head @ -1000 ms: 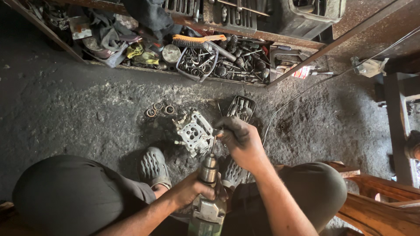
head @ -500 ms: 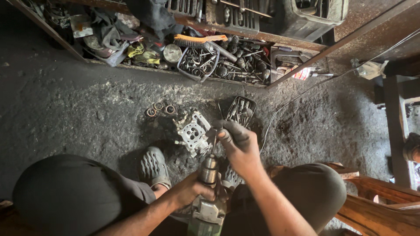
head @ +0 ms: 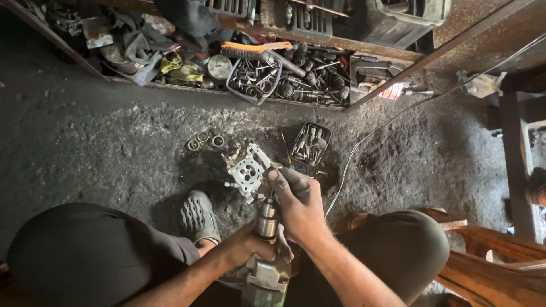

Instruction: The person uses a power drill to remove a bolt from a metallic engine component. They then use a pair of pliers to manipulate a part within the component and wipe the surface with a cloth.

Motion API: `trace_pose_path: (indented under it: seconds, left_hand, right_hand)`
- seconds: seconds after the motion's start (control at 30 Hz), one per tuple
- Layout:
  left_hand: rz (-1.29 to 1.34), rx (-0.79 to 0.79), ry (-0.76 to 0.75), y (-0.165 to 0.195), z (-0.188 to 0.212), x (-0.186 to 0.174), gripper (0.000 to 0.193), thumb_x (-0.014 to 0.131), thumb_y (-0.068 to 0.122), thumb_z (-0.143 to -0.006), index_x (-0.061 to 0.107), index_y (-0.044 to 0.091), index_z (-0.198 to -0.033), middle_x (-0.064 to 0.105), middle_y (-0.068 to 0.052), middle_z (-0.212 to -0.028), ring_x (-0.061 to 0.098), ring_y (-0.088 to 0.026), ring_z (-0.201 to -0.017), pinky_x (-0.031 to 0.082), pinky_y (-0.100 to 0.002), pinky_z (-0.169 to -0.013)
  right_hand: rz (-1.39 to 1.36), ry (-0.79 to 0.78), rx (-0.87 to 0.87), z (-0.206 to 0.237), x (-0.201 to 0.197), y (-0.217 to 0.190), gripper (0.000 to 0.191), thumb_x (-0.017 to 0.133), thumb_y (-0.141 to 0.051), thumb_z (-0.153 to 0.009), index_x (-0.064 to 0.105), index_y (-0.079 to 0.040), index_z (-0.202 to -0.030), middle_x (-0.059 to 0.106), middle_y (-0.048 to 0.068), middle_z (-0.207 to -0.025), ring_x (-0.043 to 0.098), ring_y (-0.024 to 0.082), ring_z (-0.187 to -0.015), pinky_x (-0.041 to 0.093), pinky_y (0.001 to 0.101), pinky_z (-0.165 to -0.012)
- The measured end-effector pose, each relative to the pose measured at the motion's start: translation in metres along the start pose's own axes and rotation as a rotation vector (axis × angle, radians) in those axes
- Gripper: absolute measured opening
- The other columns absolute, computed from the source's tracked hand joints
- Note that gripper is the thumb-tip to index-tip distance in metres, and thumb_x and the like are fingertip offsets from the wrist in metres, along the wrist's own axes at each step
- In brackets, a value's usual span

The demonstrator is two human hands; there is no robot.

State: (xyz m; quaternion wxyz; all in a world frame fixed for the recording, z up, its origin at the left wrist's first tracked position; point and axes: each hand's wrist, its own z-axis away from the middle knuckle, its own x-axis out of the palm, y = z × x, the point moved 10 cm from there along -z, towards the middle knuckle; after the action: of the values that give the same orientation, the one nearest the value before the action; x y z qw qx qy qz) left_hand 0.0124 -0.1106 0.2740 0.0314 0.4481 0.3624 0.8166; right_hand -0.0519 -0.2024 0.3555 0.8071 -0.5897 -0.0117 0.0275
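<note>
The power tool (head: 266, 250) stands lengthwise away from the person, its nose pointing at the metal engine part (head: 245, 170) on the floor (head: 102, 153). The left hand (head: 245, 245) wraps its barrel; the right hand (head: 297, 204) grips around its front end, beside the part.

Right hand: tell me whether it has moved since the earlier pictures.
Yes. The right hand has drawn back toward the person, away from the small tray of bits, and now sits at the drill's front end.
</note>
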Motion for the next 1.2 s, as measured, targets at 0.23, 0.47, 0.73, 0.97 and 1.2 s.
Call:
trace_pose_path:
  seconds: [0.23,0.47,0.73,0.97,1.2]
  left_hand:
    - [-0.018,0.009,0.003,0.001,0.002,0.002,0.038,0.063,0.002,-0.060,0.069,-0.005,-0.097,0.076,-0.016,-0.090,0.072,-0.025,-0.088,0.055,-0.035,-0.086]
    - [-0.006,-0.045,0.035,-0.005,0.004,-0.001,0.039,0.063,0.001,-0.061,0.070,-0.004,-0.099,0.076,-0.015,-0.091,0.074,-0.025,-0.089,0.057,-0.035,-0.090]
    - [-0.012,-0.016,-0.025,-0.007,0.002,0.001,0.038,0.064,0.001,-0.062,0.069,-0.006,-0.099,0.077,-0.016,-0.095,0.073,-0.026,-0.092,0.056,-0.036,-0.091]
    - [-0.005,-0.081,0.037,-0.010,0.002,-0.004,0.043,0.063,0.002,-0.059,0.071,-0.005,-0.100,0.077,-0.014,-0.093,0.075,-0.025,-0.091,0.057,-0.034,-0.092]
    - [0.026,-0.024,0.026,-0.005,-0.002,-0.003,0.044,0.064,0.001,-0.059,0.070,-0.006,-0.101,0.075,-0.016,-0.089,0.073,-0.026,-0.085,0.058,-0.035,-0.084]
  right_hand:
    - [-0.019,0.024,-0.046,0.004,0.000,0.007,0.029,0.061,-0.021,-0.102,0.075,0.003,-0.097,0.074,0.001,-0.082,0.063,0.006,-0.078,0.052,0.0232,-0.070]
    - [-0.138,0.068,-0.125,0.006,0.000,0.000,0.026,0.062,-0.018,-0.103,0.074,0.005,-0.101,0.074,0.003,-0.087,0.063,0.007,-0.081,0.053,0.0242,-0.075]
    - [-0.075,0.081,-0.132,0.006,-0.002,0.001,0.028,0.062,-0.020,-0.102,0.073,0.006,-0.104,0.075,0.003,-0.086,0.069,0.008,-0.081,0.057,0.0239,-0.073]
    - [0.030,0.061,-0.135,0.007,-0.002,0.009,0.030,0.062,-0.021,-0.101,0.074,0.006,-0.103,0.078,0.003,-0.086,0.068,0.005,-0.079,0.056,0.0216,-0.069]
    - [0.064,0.062,-0.102,0.014,0.000,0.013,0.030,0.062,-0.019,-0.104,0.077,0.006,-0.097,0.076,0.003,-0.082,0.060,0.004,-0.072,0.051,0.0224,-0.063]
